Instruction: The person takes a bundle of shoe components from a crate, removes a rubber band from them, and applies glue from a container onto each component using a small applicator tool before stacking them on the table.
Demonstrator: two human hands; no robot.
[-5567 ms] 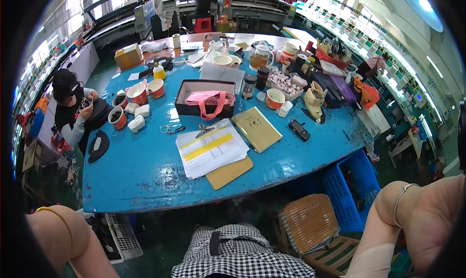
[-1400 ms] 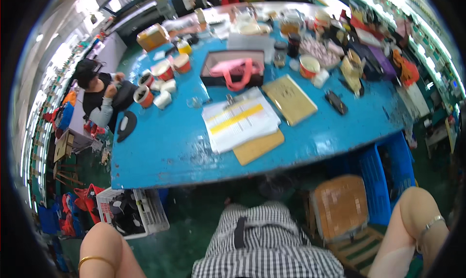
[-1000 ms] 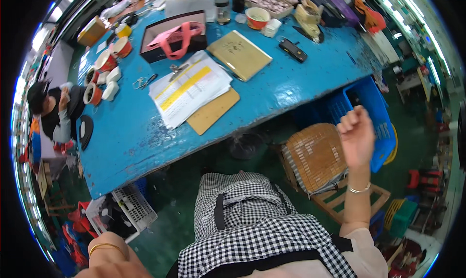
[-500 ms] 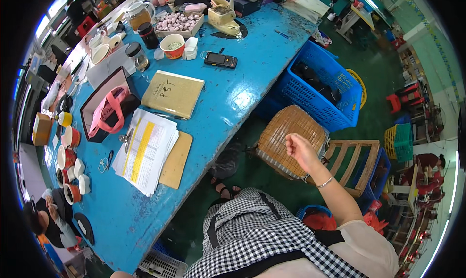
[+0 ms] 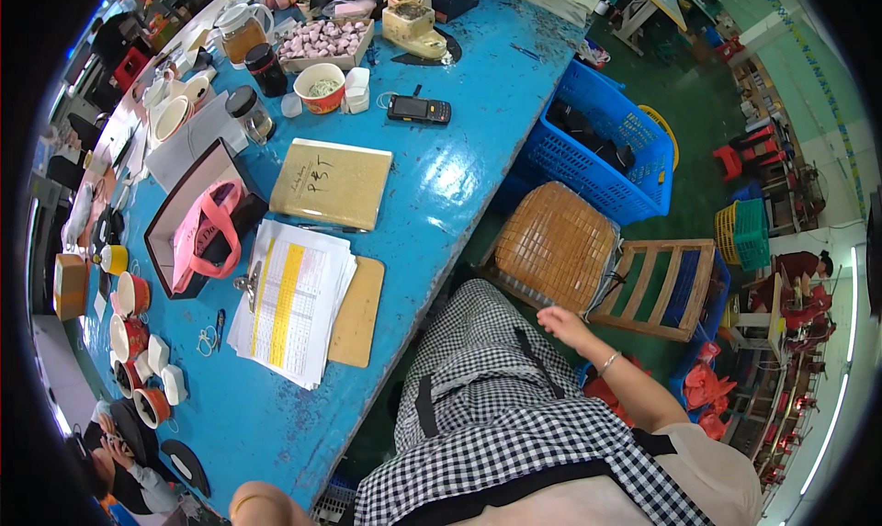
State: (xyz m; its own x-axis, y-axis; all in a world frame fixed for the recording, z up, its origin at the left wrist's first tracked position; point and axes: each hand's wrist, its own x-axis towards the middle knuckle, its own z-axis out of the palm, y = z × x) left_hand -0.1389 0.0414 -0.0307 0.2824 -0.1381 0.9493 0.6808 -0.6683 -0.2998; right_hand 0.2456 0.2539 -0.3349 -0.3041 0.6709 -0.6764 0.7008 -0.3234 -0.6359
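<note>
Beside a blue-topped worktable (image 5: 478, 113), two bare forearms, held well apart. Right hand (image 5: 562, 324): extended to the near edge of a bamboo-tiled chair seat (image 5: 556, 246); fingers loosely curled, grasp unfilled; whether the seat is touched cannot be told. At its wrist, a silver-coloured bangle (image 5: 608, 363) is worn. Left wrist (image 5: 268, 506): cut by the lower border, encircled by a gold-coloured bangle (image 5: 243, 503); the left hand is hidden beyond that border, so its state cannot be told.

Chair seat: set close to the table's edge, with a slatted wooden frame (image 5: 694, 289) placed on its right. Behind the seat, a blue perforated crate (image 5: 660, 195), in which black items are held. Gingham apron (image 5: 501, 425), black and white: worn by the person, its skirt spread below the seat.

On the tabletop: clipboard (image 5: 356, 319), by which printed sheets (image 5: 289, 310) with a yellow band are clipped; gold-covered notebook (image 5: 333, 184); black handheld terminal (image 5: 419, 110); red-and-white paper tub (image 5: 320, 90); open dark-sided box (image 5: 165, 225), in which a pink-handled bag (image 5: 219, 227) is kept; cardboard tray of pink pieces (image 5: 326, 41); glass pitcher (image 5: 243, 35) of amber liquid. At lower left, a co-worker (image 5: 129, 475) is seated by the table.
</note>
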